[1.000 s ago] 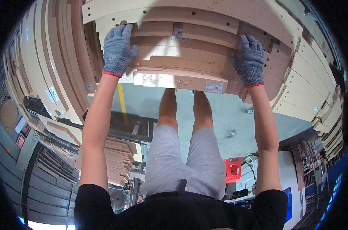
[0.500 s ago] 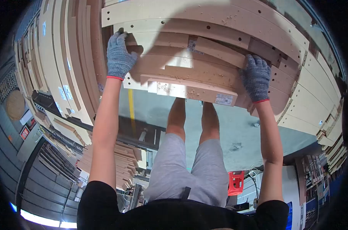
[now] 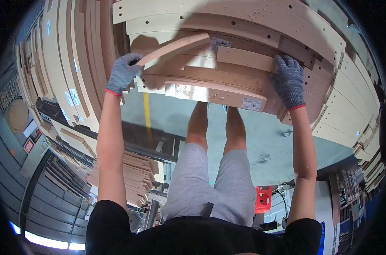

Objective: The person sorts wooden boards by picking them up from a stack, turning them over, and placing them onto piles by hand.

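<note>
My left hand (image 3: 124, 73), in a grey knit glove with a red cuff, is closed around the left end of a narrow wooden board (image 3: 176, 47). That board is tilted, its far end raised over the stack. My right hand (image 3: 288, 78), gloved alike, lies with fingers stretched out at the right end of a second wooden board (image 3: 246, 58), touching it. Beneath both hands is a stack of brown and pale boards (image 3: 227, 74). At the stack's near edge, a board with a white label (image 3: 252, 103) carries some wood chips.
Long pale panels with drilled holes (image 3: 205, 21) run along the far side. More boards (image 3: 80, 55) stand packed at the left. A red plastic stool (image 3: 263, 199) is on the floor at lower right. Boards (image 3: 135, 178) are piled at lower left.
My left hand has come nearer and lifted the narrow board's left end out of the stack, swinging it to a slant. My right hand has barely moved; the board beside it lies straighter.
</note>
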`<state>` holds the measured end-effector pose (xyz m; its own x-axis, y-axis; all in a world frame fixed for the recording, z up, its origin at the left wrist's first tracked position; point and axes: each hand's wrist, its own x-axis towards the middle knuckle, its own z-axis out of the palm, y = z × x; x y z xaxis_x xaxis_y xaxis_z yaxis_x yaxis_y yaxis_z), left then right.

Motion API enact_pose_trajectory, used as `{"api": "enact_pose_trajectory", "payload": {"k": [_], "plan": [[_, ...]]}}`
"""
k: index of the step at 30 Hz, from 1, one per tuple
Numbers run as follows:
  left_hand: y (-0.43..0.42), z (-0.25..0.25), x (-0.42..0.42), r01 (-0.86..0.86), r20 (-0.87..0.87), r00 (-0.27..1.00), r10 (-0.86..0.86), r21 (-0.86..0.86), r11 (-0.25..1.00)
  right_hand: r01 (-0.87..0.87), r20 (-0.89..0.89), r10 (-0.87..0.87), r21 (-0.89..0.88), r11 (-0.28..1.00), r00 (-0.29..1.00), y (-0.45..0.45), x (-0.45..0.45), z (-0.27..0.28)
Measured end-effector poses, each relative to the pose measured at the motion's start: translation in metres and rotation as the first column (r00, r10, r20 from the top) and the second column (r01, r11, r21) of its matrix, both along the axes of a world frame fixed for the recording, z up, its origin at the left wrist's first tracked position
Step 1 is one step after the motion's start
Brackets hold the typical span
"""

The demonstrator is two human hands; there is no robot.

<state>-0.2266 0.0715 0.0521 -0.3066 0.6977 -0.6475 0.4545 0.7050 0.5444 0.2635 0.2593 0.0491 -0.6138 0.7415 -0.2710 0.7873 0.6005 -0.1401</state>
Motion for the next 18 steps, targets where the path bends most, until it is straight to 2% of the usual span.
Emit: {"api": "enact_pose_trajectory", "payload": {"k": [1,4,5,8,9,12,15,17,18], "plan": [[-0.002,-0.005,-0.012,0.045,0.120,0.992,-0.049,0.037,0.998,0.002,-0.020,-0.002,0.008,1.000,1.000,-0.002,0.000,-0.002],[0.002,0.004,-0.019,-0.198,0.423,0.882,0.210,-0.073,0.978,0.014,-0.055,-0.013,0.033,0.999,0.998,-0.010,-0.002,-0.007],[-0.005,-0.006,-0.025,-0.353,0.521,0.770,0.367,-0.131,0.926,0.026,-0.049,-0.024,0.040,0.999,0.999,-0.013,-0.006,-0.008],[0.003,-0.003,-0.027,-0.463,0.561,0.685,0.464,-0.156,0.872,0.076,-0.135,-0.074,0.012,0.997,0.988,-0.016,-0.024,-0.004],[0.000,-0.006,-0.031,-0.489,0.689,0.571,0.447,-0.152,0.859,0.094,-0.179,-0.093,-0.006,0.996,0.979,-0.016,-0.031,-0.002],[0.007,0.005,-0.020,-0.473,0.697,0.594,0.403,-0.102,0.875,0.111,-0.364,-0.153,-0.134,0.985,0.919,-0.023,-0.062,0.006],[0.013,0.002,-0.016,-0.438,0.774,0.528,0.350,-0.105,0.893,0.070,-0.512,-0.015,0.088,0.994,0.859,-0.025,-0.090,0.015],[0.017,0.000,-0.011,-0.378,0.800,0.515,0.307,-0.110,0.919,0.013,-0.463,0.078,0.191,0.982,0.883,-0.019,-0.098,0.033],[0.027,0.004,-0.001,-0.337,0.803,0.520,0.292,-0.121,0.934,-0.029,-0.416,0.105,0.185,0.982,0.903,-0.019,-0.098,0.035]]}}
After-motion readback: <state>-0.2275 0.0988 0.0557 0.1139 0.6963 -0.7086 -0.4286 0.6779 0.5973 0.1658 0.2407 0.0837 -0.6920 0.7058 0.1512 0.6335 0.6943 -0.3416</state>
